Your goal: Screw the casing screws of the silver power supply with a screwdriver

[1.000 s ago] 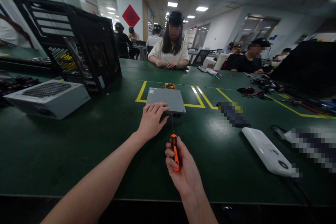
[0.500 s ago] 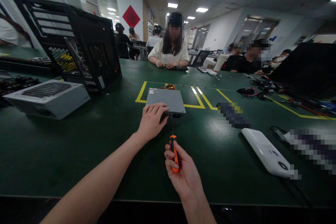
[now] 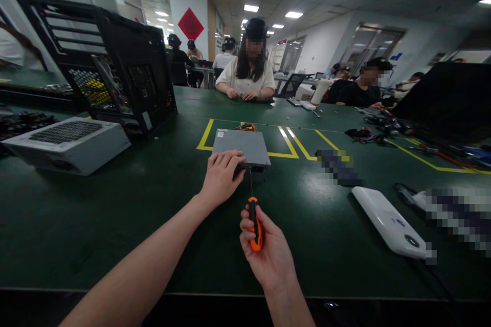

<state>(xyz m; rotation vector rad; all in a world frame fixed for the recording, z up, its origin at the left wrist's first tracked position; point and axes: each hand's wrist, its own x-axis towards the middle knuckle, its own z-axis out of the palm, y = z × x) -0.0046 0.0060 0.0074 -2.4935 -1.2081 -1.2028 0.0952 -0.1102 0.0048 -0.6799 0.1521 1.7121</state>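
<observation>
A grey metal computer power supply lies on the green table, with coloured wires bunched at its far side. My left hand grips its near left corner, fingers over the top and thumb by the front face. In my right hand is an orange and black screwdriver, its handle held between thumb and curled fingers. The thin shaft points away from me and reaches the power supply's near face. Exactly what the tip touches is too small to make out.
To the left stand a black computer case and a second power supply with a grille. A white power bank-like device lies at right, near tangled cables. Across the table sits a co-worker; yellow tape marks the tabletop.
The screwdriver handle has turned slightly in my right fingers, showing its black and orange sides differently. My left hand stays on the power supply.
</observation>
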